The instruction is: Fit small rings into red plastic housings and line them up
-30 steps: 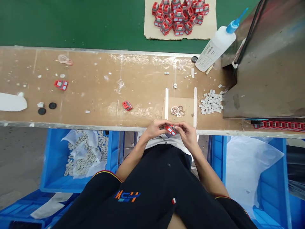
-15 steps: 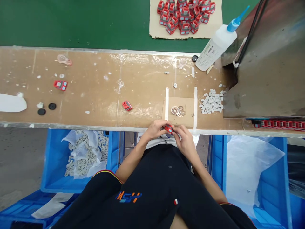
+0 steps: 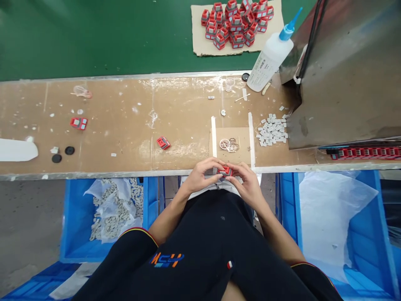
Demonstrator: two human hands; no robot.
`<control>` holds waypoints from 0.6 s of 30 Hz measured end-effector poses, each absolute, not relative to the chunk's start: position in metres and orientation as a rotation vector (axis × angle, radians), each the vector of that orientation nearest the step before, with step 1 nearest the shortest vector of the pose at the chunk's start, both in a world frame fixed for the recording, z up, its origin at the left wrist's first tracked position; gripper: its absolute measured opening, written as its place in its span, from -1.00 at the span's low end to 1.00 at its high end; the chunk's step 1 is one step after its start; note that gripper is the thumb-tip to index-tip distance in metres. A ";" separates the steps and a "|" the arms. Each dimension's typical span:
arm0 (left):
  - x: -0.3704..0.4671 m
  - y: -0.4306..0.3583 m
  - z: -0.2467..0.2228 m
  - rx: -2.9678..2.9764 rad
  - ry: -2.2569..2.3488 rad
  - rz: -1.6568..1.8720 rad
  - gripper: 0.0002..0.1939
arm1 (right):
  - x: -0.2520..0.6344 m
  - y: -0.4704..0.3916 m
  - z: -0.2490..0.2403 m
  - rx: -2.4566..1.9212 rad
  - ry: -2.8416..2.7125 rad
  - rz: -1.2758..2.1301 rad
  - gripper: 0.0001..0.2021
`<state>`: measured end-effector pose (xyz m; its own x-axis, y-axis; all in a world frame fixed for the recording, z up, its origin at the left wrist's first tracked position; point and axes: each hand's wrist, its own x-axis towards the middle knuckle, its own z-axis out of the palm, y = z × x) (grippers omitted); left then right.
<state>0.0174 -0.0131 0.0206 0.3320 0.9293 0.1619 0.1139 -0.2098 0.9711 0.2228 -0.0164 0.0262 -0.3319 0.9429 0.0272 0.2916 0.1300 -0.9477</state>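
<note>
Between my two hands, at the bench's near edge, is a small red toy vehicle body (image 3: 224, 170) with grey parts. My left hand (image 3: 203, 174) grips its left end between thumb and fingers. At its right end, the fingers and thumb of my right hand (image 3: 245, 179) close on it too. Just beyond my hands lies a cardboard square (image 3: 244, 156) with a clear ring and small brownish marks, between two white tape strips. Another red toy body (image 3: 163, 143) lies to the left on the bench, and a further red toy body (image 3: 78, 123) sits farther left.
Small white rectangular pieces (image 3: 272, 130) are heaped at right, beside a metal box (image 3: 341, 83). A white glue bottle (image 3: 269, 62) with a blue nozzle stands behind them. Many red bodies (image 3: 236, 25) are piled on cardboard at the back. Blue crates (image 3: 152, 200) flank my lap.
The red toy body has turned to lie more level between my hands. My fingers have shifted around it, and the camera view has tilted slightly.
</note>
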 end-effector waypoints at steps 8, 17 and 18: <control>0.022 -0.007 0.035 1.636 0.993 1.069 -0.96 | 0.223 -0.009 0.042 -1.132 -1.922 1.030 -0.75; 0.031 -0.015 0.030 1.520 1.038 1.097 -0.89 | 0.221 -0.012 0.032 -1.091 -1.761 1.137 -0.78; 0.032 -0.017 0.028 1.471 1.027 1.095 -0.80 | 0.219 -0.013 0.030 -1.088 -1.671 1.191 -0.76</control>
